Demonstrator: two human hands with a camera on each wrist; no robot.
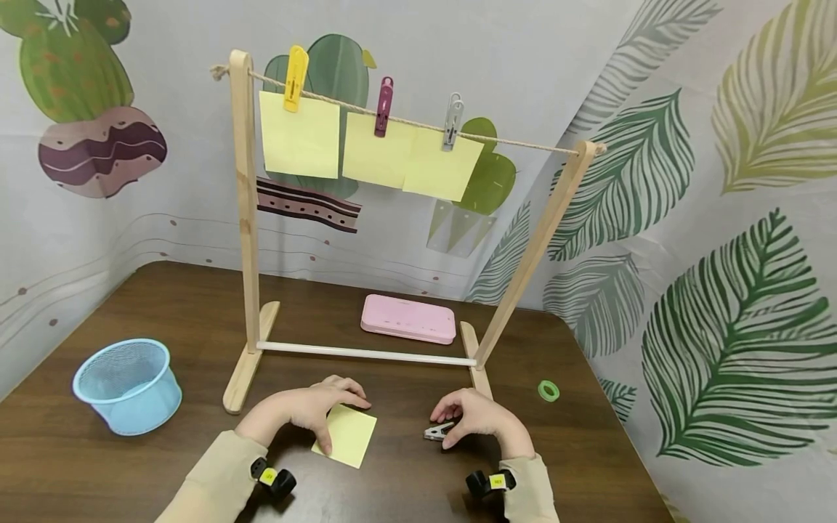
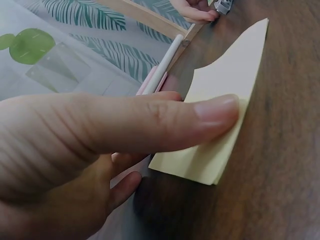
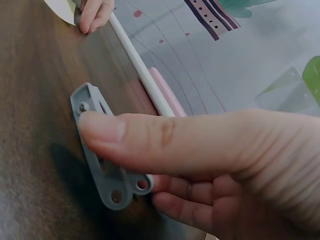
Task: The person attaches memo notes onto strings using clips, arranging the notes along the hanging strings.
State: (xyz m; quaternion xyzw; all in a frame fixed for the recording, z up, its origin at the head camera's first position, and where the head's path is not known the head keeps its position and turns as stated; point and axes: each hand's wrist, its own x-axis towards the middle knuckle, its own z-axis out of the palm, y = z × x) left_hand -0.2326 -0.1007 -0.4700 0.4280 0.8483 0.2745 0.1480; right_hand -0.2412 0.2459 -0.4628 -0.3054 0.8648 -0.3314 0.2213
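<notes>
My left hand (image 1: 325, 407) pinches a yellow sticky note (image 1: 353, 438) by its left side, thumb on top. In the left wrist view the note (image 2: 225, 70) bends slightly under the thumb, close over the table. A short way to the right, my right hand (image 1: 476, 418) holds a grey clothespin (image 1: 434, 433) between thumb and fingers. The right wrist view shows the thumb lying across the clothespin (image 3: 116, 192), its two holed handle ends showing below. Beyond both hands, yellow notes (image 1: 301, 138) hang from a rope line, held by yellow (image 1: 296, 78), dark red (image 1: 383, 107) and grey clothespins (image 1: 453, 122).
A wooden frame (image 1: 245, 203) with a white crossbar (image 1: 366, 354) carries the rope. Behind the bar lies a pink flat case (image 1: 408, 318). A blue mesh basket (image 1: 131, 399) stands at the left, and a green tape ring (image 1: 548, 391) lies at the right on the brown table (image 1: 366, 501).
</notes>
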